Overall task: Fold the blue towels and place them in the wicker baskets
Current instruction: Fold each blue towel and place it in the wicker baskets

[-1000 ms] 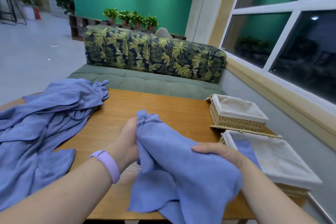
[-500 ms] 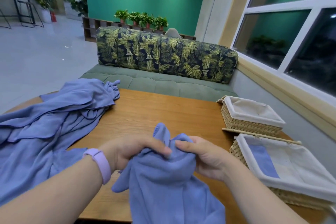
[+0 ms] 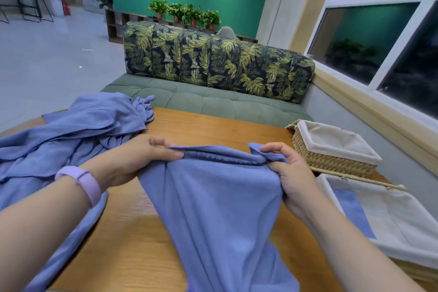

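A blue towel [image 3: 218, 201] hangs stretched between my hands over the wooden table [image 3: 208, 128]. My left hand [image 3: 137, 159] pinches its top edge on the left, and my right hand [image 3: 286, 173] grips the bunched right corner. A pile of more blue towels [image 3: 71, 133] lies on the table's left side. Two wicker baskets with white liners stand at the right: the far basket [image 3: 331, 156] holds nothing visible, and the near basket [image 3: 391, 216] has a folded blue towel [image 3: 353, 211] in it.
A green bench with leaf-patterned back cushions [image 3: 213, 64] runs behind the table. A window wall [image 3: 379, 54] closes off the right side. Open floor lies to the far left.
My hands have moved apart along the towel's top edge, spreading the bunched towel out wide. The view has shifted a little to the left and closer.
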A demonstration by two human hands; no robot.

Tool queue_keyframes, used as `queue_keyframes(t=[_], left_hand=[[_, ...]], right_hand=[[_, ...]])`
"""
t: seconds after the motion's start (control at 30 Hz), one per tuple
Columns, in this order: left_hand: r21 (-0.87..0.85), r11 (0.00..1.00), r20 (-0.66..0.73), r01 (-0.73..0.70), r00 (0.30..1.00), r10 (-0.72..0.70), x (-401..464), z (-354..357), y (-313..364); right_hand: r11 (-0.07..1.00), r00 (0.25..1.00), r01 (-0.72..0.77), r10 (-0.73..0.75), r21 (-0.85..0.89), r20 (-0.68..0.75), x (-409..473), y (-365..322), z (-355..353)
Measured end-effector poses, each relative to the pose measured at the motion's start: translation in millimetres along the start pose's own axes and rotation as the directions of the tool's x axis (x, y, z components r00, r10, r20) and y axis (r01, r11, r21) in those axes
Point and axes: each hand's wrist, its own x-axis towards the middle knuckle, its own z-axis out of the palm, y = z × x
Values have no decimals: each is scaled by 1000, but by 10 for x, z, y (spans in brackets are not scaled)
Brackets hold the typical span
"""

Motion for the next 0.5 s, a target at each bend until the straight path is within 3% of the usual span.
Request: queue_keyframes(t=[0.07,0.17,0.27,0.33,0.4,0.43,0.5], left_hand=[[-77,993,-137,-88,988,77,143,13,26],[-190,978,-175,-82,983,48,358,29,64],[-176,984,-314,-14,948,-43,639,6,-89],[31,999,-507,45,862,-23,797,7,-233],[420,899,-594,127,787,167,825,83,-356],[596,795,-558,110,769,311,799,152,-424],[803,595,-378,4,776,505,712,325,-573]], right_hand=[[990,993,77,-86,-117,-76,73,92,36],[973,965,152,-185,-175,-187,218,197,83],[981,949,54,-108,-186,-296,421,416,64],[966,938,-156,79,-206,-337,543,630,30],[901,903,-320,198,-291,-380,615,823,0],[852,901,-328,152,-409,-407,623,887,-3],[695,928,-203,-89,-690,-363,591,946,40]])
